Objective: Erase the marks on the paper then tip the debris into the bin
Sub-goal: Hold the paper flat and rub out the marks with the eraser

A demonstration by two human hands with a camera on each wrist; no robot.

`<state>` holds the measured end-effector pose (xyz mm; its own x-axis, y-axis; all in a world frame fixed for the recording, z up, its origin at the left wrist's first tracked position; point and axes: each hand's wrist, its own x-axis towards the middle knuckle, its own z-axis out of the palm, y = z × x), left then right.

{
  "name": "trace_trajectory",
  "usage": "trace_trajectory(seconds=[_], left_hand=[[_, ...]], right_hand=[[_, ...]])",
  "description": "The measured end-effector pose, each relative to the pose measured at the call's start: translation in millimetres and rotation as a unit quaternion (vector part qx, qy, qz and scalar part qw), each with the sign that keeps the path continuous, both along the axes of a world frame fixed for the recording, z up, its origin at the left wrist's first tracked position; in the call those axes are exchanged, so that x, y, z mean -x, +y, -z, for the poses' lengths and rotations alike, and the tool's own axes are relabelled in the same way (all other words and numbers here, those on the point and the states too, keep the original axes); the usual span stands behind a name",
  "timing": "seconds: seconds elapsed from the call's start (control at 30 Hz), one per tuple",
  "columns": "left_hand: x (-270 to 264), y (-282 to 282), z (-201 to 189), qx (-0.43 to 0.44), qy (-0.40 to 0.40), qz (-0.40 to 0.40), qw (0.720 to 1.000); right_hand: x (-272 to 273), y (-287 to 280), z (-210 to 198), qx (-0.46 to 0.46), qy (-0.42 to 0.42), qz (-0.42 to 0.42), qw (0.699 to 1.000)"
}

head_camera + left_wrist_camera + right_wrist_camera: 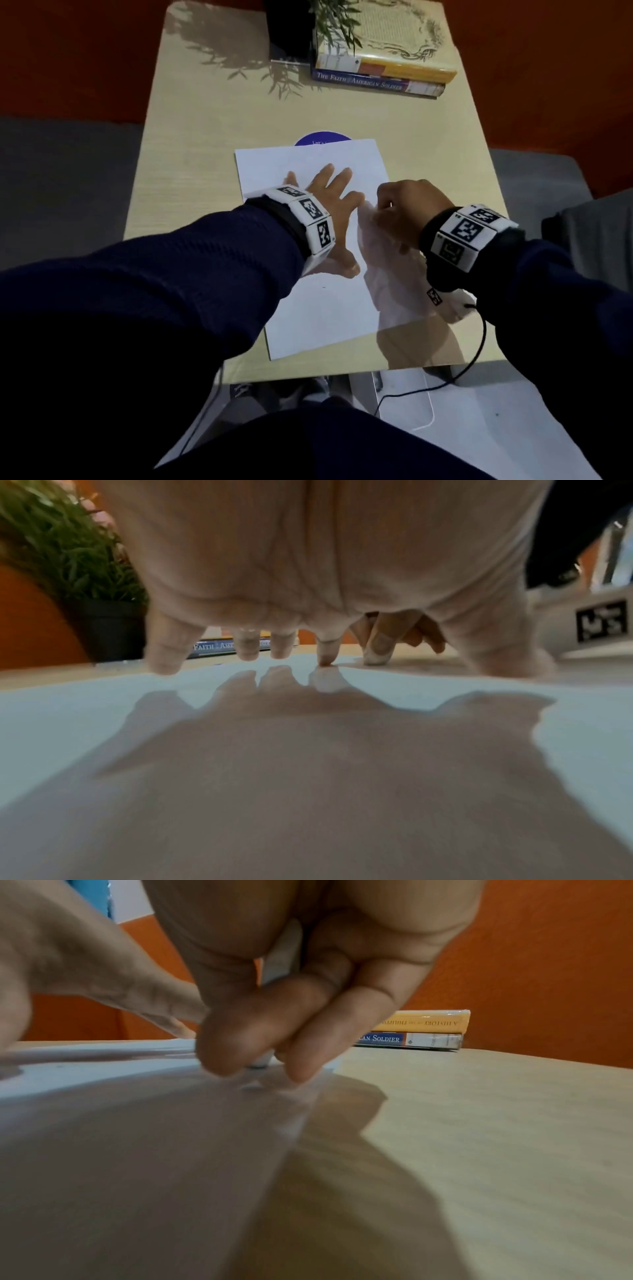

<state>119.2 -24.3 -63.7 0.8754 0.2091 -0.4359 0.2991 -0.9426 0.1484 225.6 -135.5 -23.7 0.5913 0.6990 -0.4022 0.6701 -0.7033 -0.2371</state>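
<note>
head: paper (318,308) lay mid-bench (191,178); left hand (329,198) spread flat, pinning it against rubbing; right hand (400,212) at its 3 o'clock edge | left wrist: fingers (164,645) straight | right wrist: fingers (236,1042) pinched small white eraser (262,1064), mostly hidden; marks, bin unseen

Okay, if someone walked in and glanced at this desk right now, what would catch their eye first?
Probably the white paper lying in the middle of the table, with the left hand spread flat on it. Just to its right, at the sheet's edge, the right hand pinches a small white eraser down onto the paper. At the far end sit two stacked books beside a potted plant.
</note>
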Motion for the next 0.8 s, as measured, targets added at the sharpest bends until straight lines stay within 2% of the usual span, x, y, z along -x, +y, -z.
trace_trajectory(seconds=[0.1, 0.23, 0.4, 0.5, 0.57, 0.63, 0.8], left_hand=[[-2, -4, 1, 0.025, 0.002, -0.013, 1.0], [-1, -6, 1, 0.008, 0.007, -0.008, 1.0], [-6, -5, -1, 0.013, 0.021, -0.01, 1.0], [-4, -6, 2, 0.004, 0.018, -0.009, 1.0], [-5, -6, 0, 0.005, 0.02, -0.01, 1.0], [-6, -7, -2, 0.005, 0.019, -0.012, 1.0], [-5, -6, 3, -0.003, 0.009, -0.009, 1.0]], right_hand=[[7, -3, -2, -0.011, 0.003, -0.001, 1.0], [34, -18, -2, 0.041, 0.013, -0.082, 0.996], [5, -3, -4, 0.02, -0.036, -0.073, 0.996], [34, -18, -4, 0.052, -0.02, -0.123, 0.991], [26, -16, -6, 0.059, -0.015, -0.097, 0.993], [6, -6, -7, 0.025, -0.019, -0.047, 0.998], [30, -21, -3, 0.039, 0.007, -0.098, 0.994]])
